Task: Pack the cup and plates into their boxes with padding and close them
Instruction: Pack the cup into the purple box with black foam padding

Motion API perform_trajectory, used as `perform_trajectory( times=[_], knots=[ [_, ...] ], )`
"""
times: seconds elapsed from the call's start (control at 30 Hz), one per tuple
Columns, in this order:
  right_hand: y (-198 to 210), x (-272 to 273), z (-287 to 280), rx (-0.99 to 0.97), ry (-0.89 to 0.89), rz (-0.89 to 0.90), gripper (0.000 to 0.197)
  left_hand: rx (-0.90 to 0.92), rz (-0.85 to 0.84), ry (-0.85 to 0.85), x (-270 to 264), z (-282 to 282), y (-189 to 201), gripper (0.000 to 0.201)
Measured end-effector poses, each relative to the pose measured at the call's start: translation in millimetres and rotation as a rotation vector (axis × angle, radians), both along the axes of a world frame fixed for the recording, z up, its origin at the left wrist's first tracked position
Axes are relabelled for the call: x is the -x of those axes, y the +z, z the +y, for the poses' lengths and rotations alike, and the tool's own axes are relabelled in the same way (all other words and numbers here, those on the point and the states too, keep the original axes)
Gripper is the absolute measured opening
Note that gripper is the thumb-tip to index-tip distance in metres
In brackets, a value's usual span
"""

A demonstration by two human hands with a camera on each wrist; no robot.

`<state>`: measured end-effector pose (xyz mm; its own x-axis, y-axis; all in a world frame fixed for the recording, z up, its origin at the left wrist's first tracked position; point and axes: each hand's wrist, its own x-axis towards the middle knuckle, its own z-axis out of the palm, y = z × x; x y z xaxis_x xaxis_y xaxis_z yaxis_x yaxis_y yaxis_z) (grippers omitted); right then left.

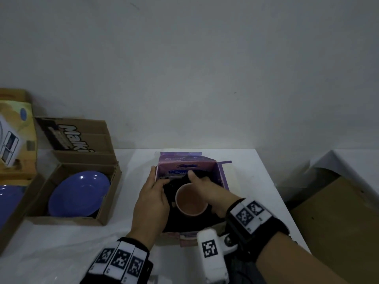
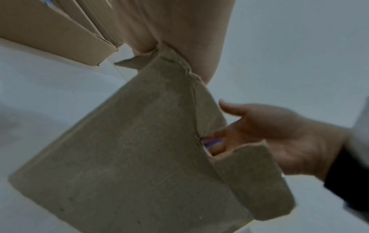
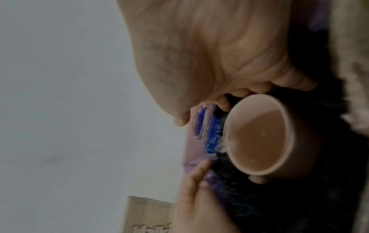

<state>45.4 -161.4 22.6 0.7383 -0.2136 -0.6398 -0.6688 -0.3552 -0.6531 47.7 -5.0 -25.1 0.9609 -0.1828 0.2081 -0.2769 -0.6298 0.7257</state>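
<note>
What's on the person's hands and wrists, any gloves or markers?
No gloves: left hand and right hand are bare. Each wrist has a black band with white square tags printed in black fiducial patterns. A white camera housing with its own tag sits by the right wrist.

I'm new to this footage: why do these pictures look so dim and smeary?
Head view: dim room, sharp enough, small glints on the blue plate. Left wrist view: close cardboard box soft and blurred. Right wrist view: motion-smeared, the cup readable, dark padding nearly featureless.

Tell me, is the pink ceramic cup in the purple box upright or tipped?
Upright. The pink ceramic cup shows its round open mouth facing up, sitting in black padding inside the purple box.
</note>
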Motion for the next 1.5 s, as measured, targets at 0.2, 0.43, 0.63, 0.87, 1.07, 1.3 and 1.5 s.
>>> perform_trajectory(
  times=[0.2,0.43,0.63,0.87,1.07,1.3,1.5],
  knots=[
    [-1.3,6.5,-4.6,-0.043,0.002,0.029,0.125,-0.013,-0.001,0.0,-0.8,0.1,-2.2,0.036],
    [33.9,41.3,-34.1,0.025,-0.084,-0.412,0.025,-0.134,0.037,-0.007,0.4,1.9,1.1,0.023],
    [-1.3,113.1,-72.6,0.713,0.143,-0.244,0.011,-0.147,0.02,-0.001,0.0,0.4,1.6,0.026],
    [-76.6,170.5,-46.0,0.667,0.219,0.032,0.064,-0.119,0.048,-0.016,2.2,-1.7,3.9,0.034],
    [-65.6,173.3,-58.4,0.52,0.02,-0.127,0.007,-0.105,0.042,-0.026,1.7,-0.9,2.2,0.038],
    [27.1,142.1,-65.0,1.001,-0.052,-0.776,0.017,0.362,0.157,0.032,6.1,0.3,2.5,0.046],
    [41.4,89.0,-1.7,1.075,0.39,-0.972,0.019,0.784,0.395,0.019,-1.5,2.3,-4.3,0.07]
  ],
)
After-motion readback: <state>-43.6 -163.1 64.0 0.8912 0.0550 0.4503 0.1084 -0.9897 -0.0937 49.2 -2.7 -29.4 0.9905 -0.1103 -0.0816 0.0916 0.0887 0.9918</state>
